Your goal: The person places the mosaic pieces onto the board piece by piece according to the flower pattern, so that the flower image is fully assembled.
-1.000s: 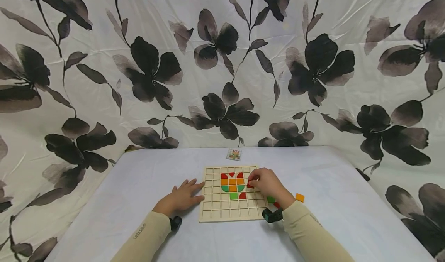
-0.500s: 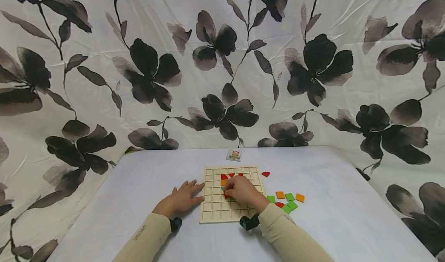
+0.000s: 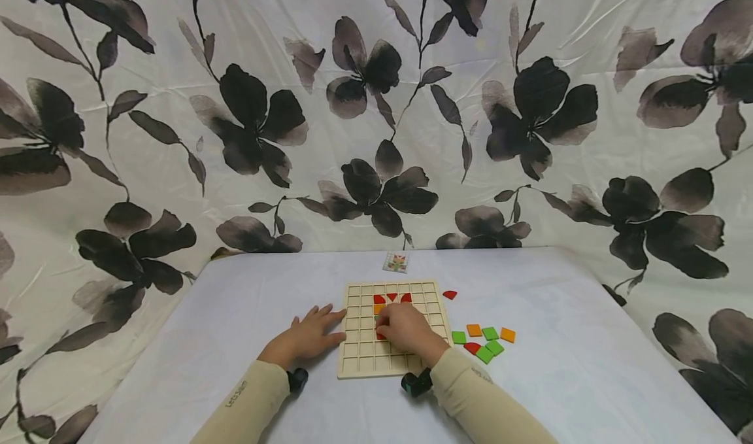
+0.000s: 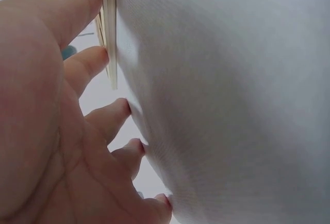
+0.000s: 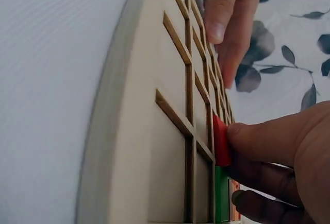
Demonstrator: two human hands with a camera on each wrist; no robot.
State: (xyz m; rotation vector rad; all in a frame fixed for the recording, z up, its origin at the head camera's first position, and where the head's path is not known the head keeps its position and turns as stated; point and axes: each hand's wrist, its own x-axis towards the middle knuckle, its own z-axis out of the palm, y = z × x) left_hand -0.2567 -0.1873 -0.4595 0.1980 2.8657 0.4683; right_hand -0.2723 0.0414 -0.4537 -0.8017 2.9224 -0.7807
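What one hand (image 3: 404,329) pinches: one tile (image 5: 221,142).

The grid board (image 3: 360,356) is smooth, matt wood. Beneath it lies matt tablecloth (image 3: 282,280); behind it, creased, faintly glossy backdrop fabric (image 3: 376,189).

The white tabletop (image 3: 235,326) is lit brightly and evenly, soft shadow cast beside the left sleeve (image 3: 247,401); faint sheen is caught on the floral backdrop (image 3: 317,127); both wrist views are rendered dimmer, the board (image 5: 126,147) softened at its near edge.
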